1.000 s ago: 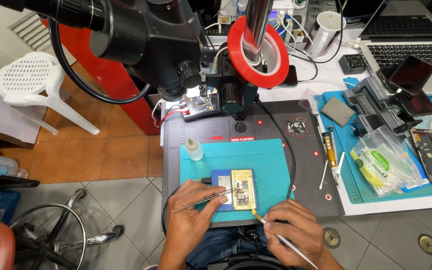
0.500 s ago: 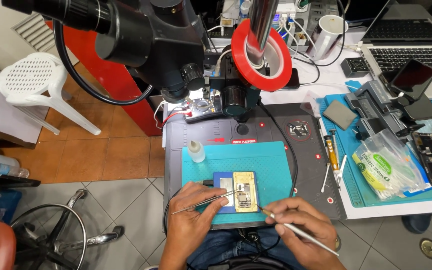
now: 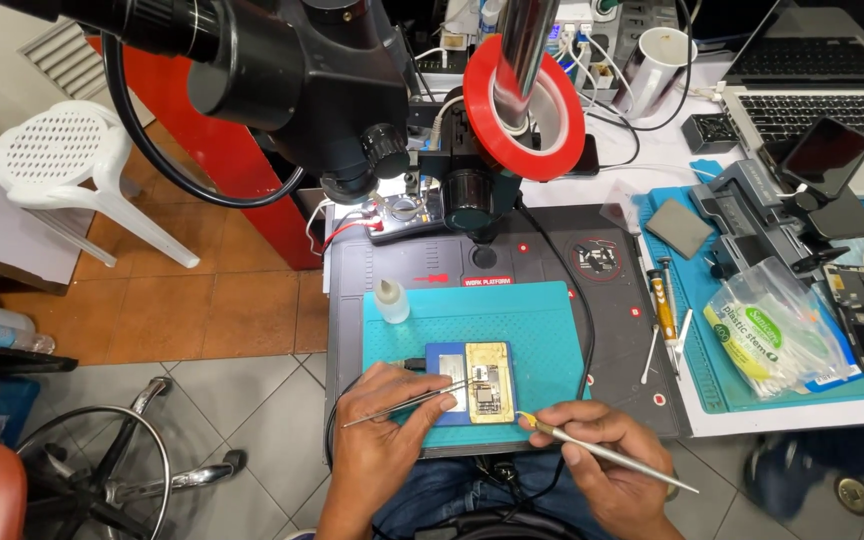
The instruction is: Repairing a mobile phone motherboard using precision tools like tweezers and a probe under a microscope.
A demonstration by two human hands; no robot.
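The gold circuit board (image 3: 487, 380) lay in a blue holder (image 3: 449, 385) on the teal mat (image 3: 542, 335), at the near middle of the table (image 3: 612, 300), just ahead of both hands. The left hand (image 3: 387, 430) came in from seven o'clock, palm down, knuckles raised, its fingers pinched shut on thin metal tweezers (image 3: 407, 405) whose tips pointed toward two o'clock and reached the board's left edge. The right hand (image 3: 602, 450) came in from five o'clock, fingers curled and closed around a slim metal-handled tool (image 3: 612, 455); its fine tip rested at the board's lower right corner while the shaft trailed off toward four o'clock. The two hands sat apart, one on each side of the board. At eleven o'clock from the board stood a small clear dropper bottle (image 3: 390, 300). Farther out at twelve o'clock hung the black microscope (image 3: 352, 110) and a red tape roll (image 3: 524, 110); at three o'clock lay a bag of cotton swabs (image 3: 767, 335).
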